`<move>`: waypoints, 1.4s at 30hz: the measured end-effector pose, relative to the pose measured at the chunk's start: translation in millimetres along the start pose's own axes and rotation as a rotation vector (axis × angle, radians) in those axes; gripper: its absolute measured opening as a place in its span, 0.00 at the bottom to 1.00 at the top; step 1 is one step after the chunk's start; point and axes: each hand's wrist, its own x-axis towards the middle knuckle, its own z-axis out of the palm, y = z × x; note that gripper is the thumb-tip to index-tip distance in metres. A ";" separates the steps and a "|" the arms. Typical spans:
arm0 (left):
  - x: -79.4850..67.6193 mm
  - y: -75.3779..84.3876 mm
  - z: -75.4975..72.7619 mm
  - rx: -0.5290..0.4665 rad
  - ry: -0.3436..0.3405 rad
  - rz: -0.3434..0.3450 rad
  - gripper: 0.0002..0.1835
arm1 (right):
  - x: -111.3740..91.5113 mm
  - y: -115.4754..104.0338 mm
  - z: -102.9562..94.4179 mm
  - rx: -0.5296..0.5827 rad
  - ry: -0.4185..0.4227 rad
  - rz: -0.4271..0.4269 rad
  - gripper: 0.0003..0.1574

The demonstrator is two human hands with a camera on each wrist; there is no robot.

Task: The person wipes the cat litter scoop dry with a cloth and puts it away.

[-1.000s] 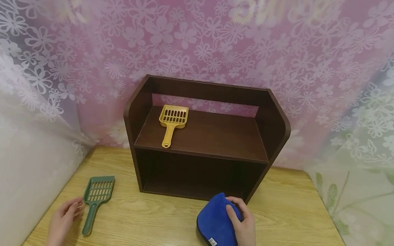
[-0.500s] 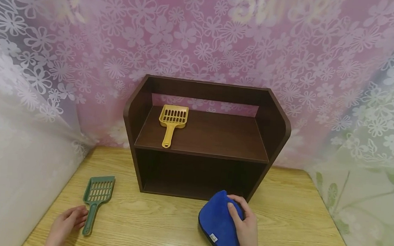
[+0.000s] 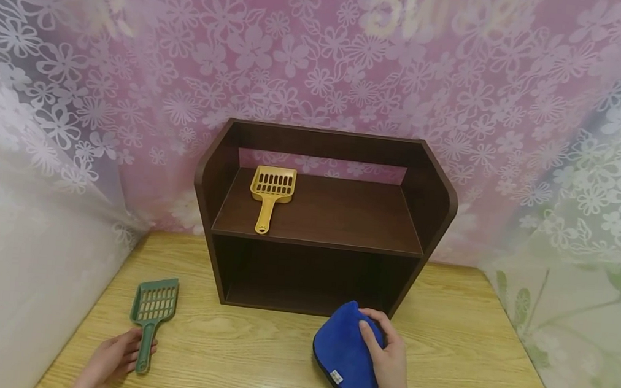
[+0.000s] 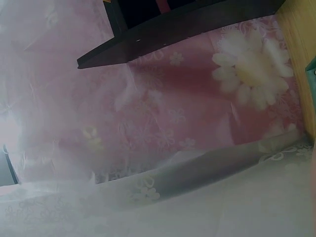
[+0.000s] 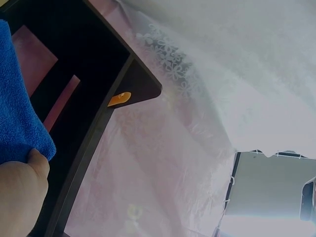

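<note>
The left hand (image 3: 118,354) has its fingers passed under the handle of the green scoop (image 3: 149,328), with the tips showing on the other side; how firm this hold is, I cannot tell. The scoop is at the left of the bench (image 3: 230,347), and because it is held only at the handle, its wide slotted head could, I think, dip or turn if the fingers are loose. The right hand (image 3: 390,361) pinches the blue cloth (image 3: 345,351) near its upper right edge, thumb on top; being soft, the cloth may sag or fold, and its free corner could catch on the front of the dark shelf (image 3: 442,190), which is near. As for containers, the upper compartment (image 3: 347,212) of this shelf bears the yellow scoop (image 3: 268,201), lying toward its left side, handle pointing to the front edge, so a careless knock there might push it off. The lower compartment (image 3: 292,275) is dark, its right front partly covered by cloth and hand.
</note>
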 end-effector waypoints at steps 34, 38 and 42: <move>-43.2 21.4 30.1 0.107 0.012 0.065 0.34 | -1.0 -1.4 3.1 0.004 0.016 0.012 0.15; -47.9 24.0 34.2 0.119 -0.029 0.069 0.33 | -1.3 -3.4 3.2 0.012 0.004 0.002 0.16; -52.4 28.1 38.0 0.148 -0.087 0.078 0.32 | -0.9 -3.5 3.4 0.019 -0.008 -0.015 0.16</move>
